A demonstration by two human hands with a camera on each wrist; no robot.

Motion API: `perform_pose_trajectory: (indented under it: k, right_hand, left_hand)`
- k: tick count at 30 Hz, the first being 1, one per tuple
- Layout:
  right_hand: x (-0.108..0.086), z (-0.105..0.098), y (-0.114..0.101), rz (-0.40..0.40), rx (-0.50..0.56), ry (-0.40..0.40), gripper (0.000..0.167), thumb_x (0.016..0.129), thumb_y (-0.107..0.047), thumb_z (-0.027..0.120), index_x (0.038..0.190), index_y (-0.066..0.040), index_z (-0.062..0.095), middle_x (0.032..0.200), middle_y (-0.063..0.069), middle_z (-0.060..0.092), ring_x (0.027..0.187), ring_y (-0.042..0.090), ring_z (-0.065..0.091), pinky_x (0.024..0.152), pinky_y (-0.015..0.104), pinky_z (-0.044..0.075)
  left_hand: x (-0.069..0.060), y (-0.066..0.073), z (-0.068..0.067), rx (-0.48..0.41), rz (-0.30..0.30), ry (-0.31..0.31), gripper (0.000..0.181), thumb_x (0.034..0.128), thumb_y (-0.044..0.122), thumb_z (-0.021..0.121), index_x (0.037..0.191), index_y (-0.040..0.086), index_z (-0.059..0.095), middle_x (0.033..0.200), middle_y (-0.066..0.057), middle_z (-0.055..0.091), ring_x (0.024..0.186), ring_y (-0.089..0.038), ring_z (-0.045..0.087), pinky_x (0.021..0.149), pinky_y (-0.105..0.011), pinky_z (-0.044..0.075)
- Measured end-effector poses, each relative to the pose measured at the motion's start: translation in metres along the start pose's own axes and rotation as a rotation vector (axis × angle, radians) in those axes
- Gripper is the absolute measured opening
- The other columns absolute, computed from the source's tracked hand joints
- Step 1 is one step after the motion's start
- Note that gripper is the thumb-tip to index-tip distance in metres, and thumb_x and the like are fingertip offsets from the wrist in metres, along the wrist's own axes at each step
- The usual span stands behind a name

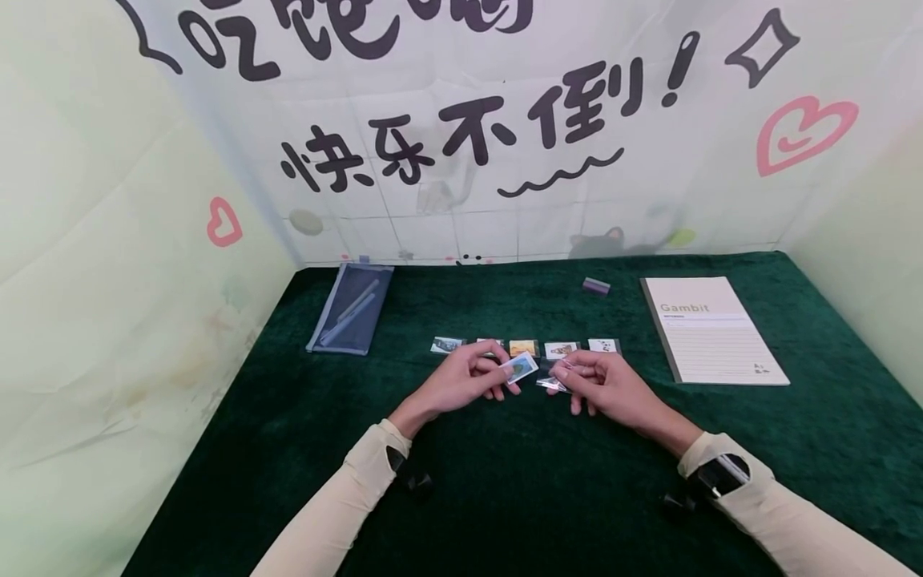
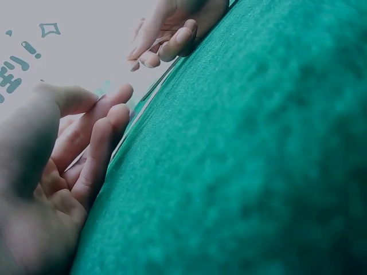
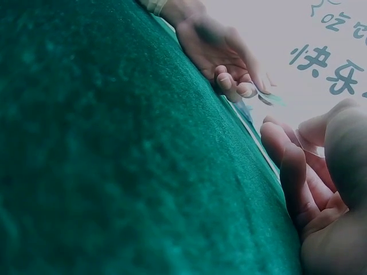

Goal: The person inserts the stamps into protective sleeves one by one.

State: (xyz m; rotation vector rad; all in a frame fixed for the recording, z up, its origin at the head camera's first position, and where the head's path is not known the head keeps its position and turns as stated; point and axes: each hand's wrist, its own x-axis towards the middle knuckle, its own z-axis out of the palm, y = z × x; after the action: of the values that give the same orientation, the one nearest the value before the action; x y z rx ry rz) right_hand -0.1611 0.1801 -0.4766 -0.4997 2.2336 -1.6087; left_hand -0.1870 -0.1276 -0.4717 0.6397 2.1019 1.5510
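Note:
My left hand (image 1: 461,377) pinches a small white-edged picture card (image 1: 523,367) with a blue picture, between thumb and fingers. In my right hand (image 1: 616,386) is a small clear plastic sleeve (image 1: 550,378), gripped by thumb and fingertips. Card and sleeve are held close together but apart, above the cloth. Behind the hands lies a row of several small picture cards, among them a bluish one (image 1: 447,344), an orange one (image 1: 523,348) and a white one (image 1: 602,345). The left hand partly hides one card of that row. Both wrist views show the fingers curled in.
A dark green cloth (image 1: 541,497) covers the table. At the back left lies a blue zip pouch (image 1: 352,308) with pens inside. A small purple eraser-like block (image 1: 596,286) sits at the back, and a white notebook (image 1: 714,332) at the right. Printed curtains (image 1: 461,200) surround the table.

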Motion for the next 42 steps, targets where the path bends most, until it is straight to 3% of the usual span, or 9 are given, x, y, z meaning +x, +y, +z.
perform_pose_trajectory:
  k: [12,22,31,42]
  right_hand:
    - [0.0001,-0.0002,0.0016,-0.014,-0.02,-0.01,0.032,0.113,-0.038,0.059,0.128,-0.013,0.07,0.106,0.011,0.08,0.073,0.028,0.073,0.059,0.031,0.057]
    - [-0.0025,-0.0012,-0.0029,0.002,-0.04,-0.017,0.032,0.111,-0.044,0.06,0.132,-0.021,0.071,0.096,0.004,0.083,0.074,0.029,0.074,0.06,0.032,0.058]
    - [-0.0015,0.0,-0.0032,-0.011,-0.041,-0.027,0.03,0.111,-0.041,0.061,0.132,-0.02,0.071,0.105,0.003,0.084,0.075,0.029,0.074,0.06,0.031,0.057]
    - [-0.0009,0.0013,-0.0019,-0.026,-0.041,-0.031,0.028,0.111,-0.034,0.064,0.129,-0.014,0.07,0.107,0.008,0.082,0.075,0.028,0.074,0.06,0.032,0.058]
  left_hand:
    - [0.0009,-0.0013,-0.0004,0.016,-0.004,-0.013,0.026,0.1097,0.039,0.065,0.126,0.019,0.064,0.108,-0.002,0.084,0.09,-0.024,0.076,0.08,-0.03,0.06]
    - [0.0017,-0.002,0.0006,0.039,0.02,-0.026,0.023,0.1092,0.039,0.066,0.122,0.02,0.066,0.107,0.0,0.085,0.09,-0.025,0.076,0.08,-0.033,0.061]
    - [0.0019,-0.0005,0.001,0.067,0.044,-0.067,0.02,0.1093,0.034,0.067,0.12,0.017,0.068,0.107,0.0,0.085,0.093,-0.024,0.077,0.083,-0.034,0.061]
    - [0.0027,0.0035,-0.0006,0.039,-0.008,-0.097,0.022,0.1112,0.022,0.063,0.131,0.015,0.069,0.112,-0.002,0.084,0.098,-0.026,0.076,0.085,-0.033,0.06]
